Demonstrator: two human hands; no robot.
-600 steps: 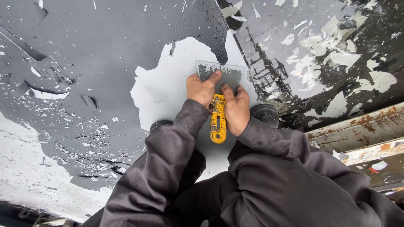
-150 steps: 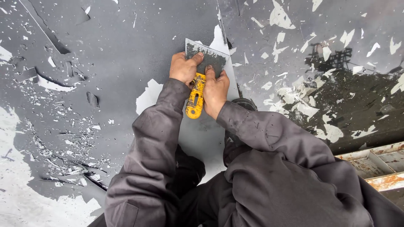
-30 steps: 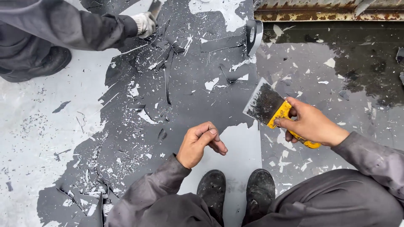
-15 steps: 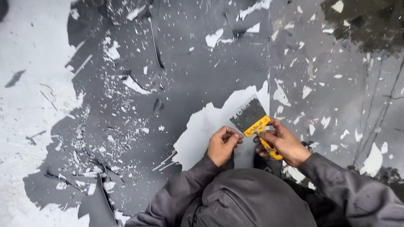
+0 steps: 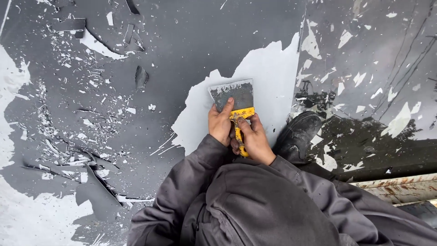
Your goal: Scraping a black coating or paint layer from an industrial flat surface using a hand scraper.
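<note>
Grey work jacket with long sleeves [image 5: 182,182], grey trousers, black boot [image 5: 298,136], bare hands

Grey-coated floor [image 5: 191,41] strewn with peeled paint flakes [image 5: 68,132].

1. No packages, labels, signs or screens show anywhere in the view.

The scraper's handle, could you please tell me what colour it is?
Yellow. The handle shows best in the head view, gripped by both the left hand and right hand.
</note>
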